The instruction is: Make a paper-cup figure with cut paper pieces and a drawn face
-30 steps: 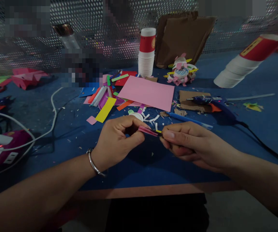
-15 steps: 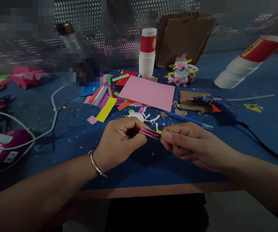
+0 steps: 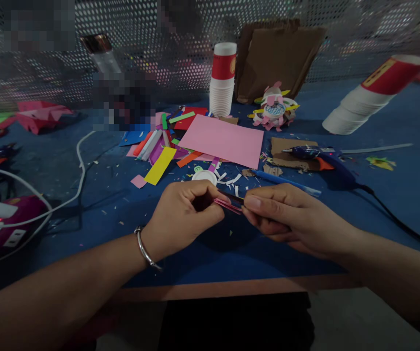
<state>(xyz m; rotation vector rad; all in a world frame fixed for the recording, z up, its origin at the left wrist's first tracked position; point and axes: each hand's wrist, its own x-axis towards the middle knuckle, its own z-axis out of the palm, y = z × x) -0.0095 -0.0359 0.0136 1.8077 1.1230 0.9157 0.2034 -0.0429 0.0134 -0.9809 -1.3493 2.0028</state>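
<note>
My left hand point(image 3: 186, 214), a silver bangle on its wrist, pinches a small folded piece of pink paper point(image 3: 228, 206) between thumb and forefinger. Facing it, my right hand point(image 3: 286, 217) is closed on a thin, dark, blade-like thing point(image 3: 236, 199). This dark thing lies along the upper side of the pink paper; most of it is hidden by my fingers, so its exact kind does not show. Both hands are held above the near part of the blue table, fingertips a short way apart. Just beyond them lies a white round lid-like disc point(image 3: 204, 177).
Pink sheet point(image 3: 228, 139), yellow strip point(image 3: 160, 165), markers point(image 3: 149, 145) and scraps lie ahead. A glue gun point(image 3: 323, 161) rests on cardboard at right, near a blue pen point(image 3: 290, 182). Paper cups point(image 3: 221, 92) stand behind; another stack point(image 3: 374, 97) leans right. A white cable point(image 3: 80, 156) crosses left.
The pink paper has tilted and sits slightly lower, with my left hand shifted a little down. The yellow bit by my right fingertips is out of sight now.
</note>
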